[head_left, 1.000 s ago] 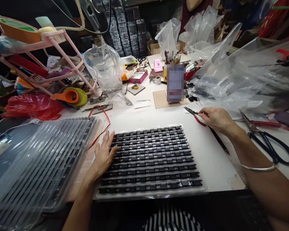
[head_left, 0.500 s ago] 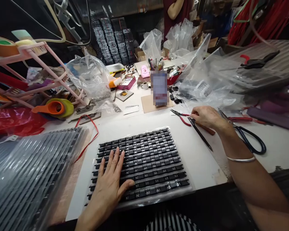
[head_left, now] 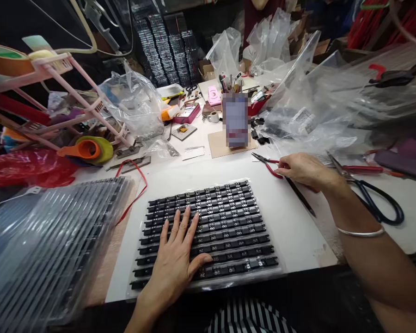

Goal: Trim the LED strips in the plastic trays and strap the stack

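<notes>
The left hand (head_left: 175, 259), fingers spread, lies flat on black segmented strips (head_left: 234, 231) in a clear plastic tray (head_left: 279, 274) — the right hand (head_left: 305, 170) curls beside red-handled metal pliers (head_left: 273, 170), grip unclear.

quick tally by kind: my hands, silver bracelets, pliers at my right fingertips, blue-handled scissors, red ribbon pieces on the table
hands (left, right): 2
silver bracelet: 1
pliers: 1
blue-handled scissors: 1
red ribbon: 1
total: 6
</notes>
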Demonstrator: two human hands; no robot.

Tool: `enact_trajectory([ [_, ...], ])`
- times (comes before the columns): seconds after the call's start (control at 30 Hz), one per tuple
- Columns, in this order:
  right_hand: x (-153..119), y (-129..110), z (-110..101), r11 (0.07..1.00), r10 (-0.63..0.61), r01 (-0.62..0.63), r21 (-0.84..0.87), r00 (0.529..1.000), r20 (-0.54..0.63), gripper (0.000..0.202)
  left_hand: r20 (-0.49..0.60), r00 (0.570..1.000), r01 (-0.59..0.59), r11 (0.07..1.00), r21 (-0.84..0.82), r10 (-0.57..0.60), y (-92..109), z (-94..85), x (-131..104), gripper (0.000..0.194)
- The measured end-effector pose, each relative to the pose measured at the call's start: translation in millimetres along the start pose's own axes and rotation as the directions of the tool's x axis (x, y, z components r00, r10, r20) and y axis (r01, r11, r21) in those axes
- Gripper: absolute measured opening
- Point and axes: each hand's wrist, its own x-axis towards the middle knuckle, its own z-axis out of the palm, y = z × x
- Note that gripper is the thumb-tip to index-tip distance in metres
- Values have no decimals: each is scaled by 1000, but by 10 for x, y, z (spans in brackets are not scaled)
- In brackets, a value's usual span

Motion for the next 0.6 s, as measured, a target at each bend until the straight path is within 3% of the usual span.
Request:
enact_trajectory([
  [0.13,-26,-62,-19,999,37,-37,7,997,69,28,40,999,10,1000,-12,-10,19,-46,8,83],
  [0.33,49,-26,52,999,11,-9,-31,998,58,24,102,994,38,996,-84,-29,43,-97,20,82],
  [0.6,154,40,153,996,-8,15,-82,997,82,27,143,987,119,947,-298,-79,24,-180,5,81],
])
